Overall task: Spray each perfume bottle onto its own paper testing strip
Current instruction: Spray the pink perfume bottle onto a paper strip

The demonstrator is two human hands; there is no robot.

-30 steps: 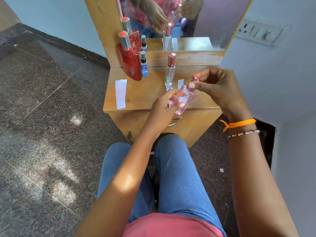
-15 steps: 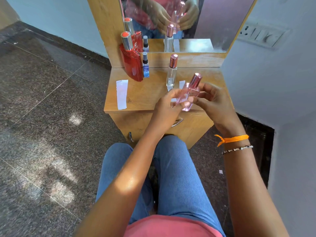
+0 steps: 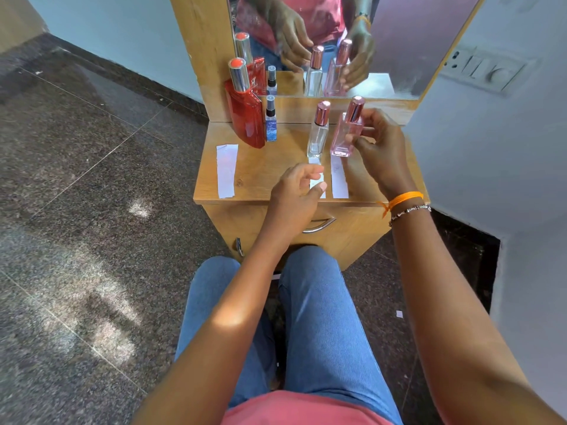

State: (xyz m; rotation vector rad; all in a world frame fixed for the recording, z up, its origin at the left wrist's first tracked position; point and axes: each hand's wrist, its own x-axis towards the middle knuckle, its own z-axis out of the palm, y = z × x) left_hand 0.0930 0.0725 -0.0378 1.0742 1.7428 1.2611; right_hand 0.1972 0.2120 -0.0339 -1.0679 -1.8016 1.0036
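A: In the head view, which step is being carried out?

B: The pink bottle [image 3: 346, 137] is being set upright on the wooden table [image 3: 267, 170], at the far end of a paper strip [image 3: 339, 179]. It is being pinched near its shoulder by the right hand [image 3: 379, 154], with the cap [image 3: 356, 108] on. Whether the base is fully resting on the table cannot be told for certain.

A: And the left hand [image 3: 296, 194]?

B: Nothing is being held by it; the fingers are being kept loosely curled above the near end of the middle strip [image 3: 317, 182].

A: What is being called for next?

B: Judging by the layout, the pink bottle is being finished with, so the grip would need to be released and another bottle lifted, uncapped and aimed at its own strip.

A: What is being seen of the bottles' contents?

B: The clear bottle [image 3: 318, 136], standing just beside the pink one, is looking almost empty. The pink one is tinted, so its level cannot be read. The red bottle [image 3: 245, 118] and the small blue sprayer [image 3: 271, 124] are being left standing at the back left, behind a third strip [image 3: 227, 170]. The bottles are also being reflected in the mirror [image 3: 399, 32].
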